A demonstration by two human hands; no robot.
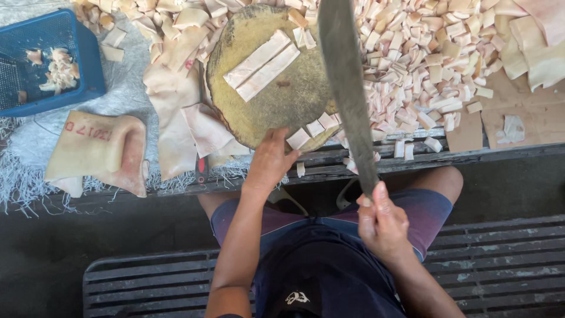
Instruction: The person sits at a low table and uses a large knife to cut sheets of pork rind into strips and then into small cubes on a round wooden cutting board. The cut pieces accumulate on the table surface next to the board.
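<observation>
- Two long pale pork-skin strips (262, 65) lie side by side on the round wooden chopping block (294, 97); they are judged limp, greasy and slippery, best pinned flat near an end.
- Cut squares (312, 131) sit at the block's near edge, touched by the left hand (269, 162), fingers loosely spread.
- A long cleaver (348, 88), judged heavy, is clamped at its handle by the right hand (382, 224).
- Diced pieces (424, 59) are heaped on the counter (518, 118); a blue basket (50, 59) stands at the left.
</observation>
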